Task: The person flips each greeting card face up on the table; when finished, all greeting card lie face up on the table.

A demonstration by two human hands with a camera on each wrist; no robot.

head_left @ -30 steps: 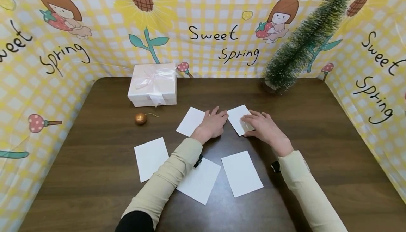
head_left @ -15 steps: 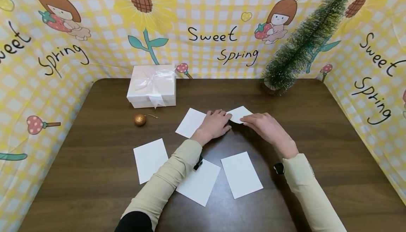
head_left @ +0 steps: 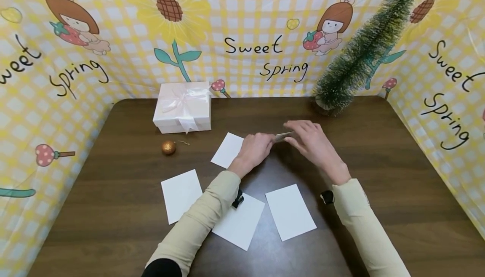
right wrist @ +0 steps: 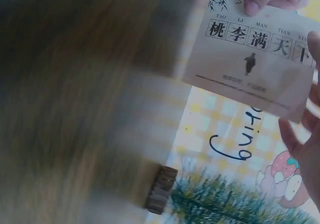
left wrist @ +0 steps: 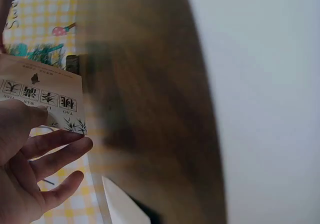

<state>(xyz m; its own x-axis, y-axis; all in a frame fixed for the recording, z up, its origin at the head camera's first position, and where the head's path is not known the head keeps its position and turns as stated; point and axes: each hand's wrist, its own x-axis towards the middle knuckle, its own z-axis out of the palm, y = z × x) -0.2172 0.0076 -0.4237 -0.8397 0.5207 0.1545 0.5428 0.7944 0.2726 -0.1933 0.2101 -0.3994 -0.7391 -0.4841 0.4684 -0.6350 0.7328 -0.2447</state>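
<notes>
Raised off the table and seen almost edge-on in the head view, a card (head_left: 283,136) spans the space between the hands. Its printed side, with a row of Chinese characters and bamboo leaves, faces both wrist views (right wrist: 247,59). My left hand (head_left: 254,147) pinches one end, thumb on the printed side (left wrist: 30,116) and fingers partly behind. My right hand (head_left: 313,143) is at the other end with thumb and fingers spread around the card's edge. A white card (head_left: 227,150) lies beside my left hand, partly covered by it.
More white cards lie nearer: one at left (head_left: 181,195), one under the left forearm (head_left: 244,222), one at right (head_left: 291,211). A white ribboned gift box (head_left: 182,107), gold bauble (head_left: 168,147) and small artificial tree (head_left: 352,66) stand towards the patterned cloth backdrop.
The card lay flat under the right fingers, was bent up at its near edge, and now stands tilted off the table. The right thumb and fingers have spread apart; the left hand has barely moved.
</notes>
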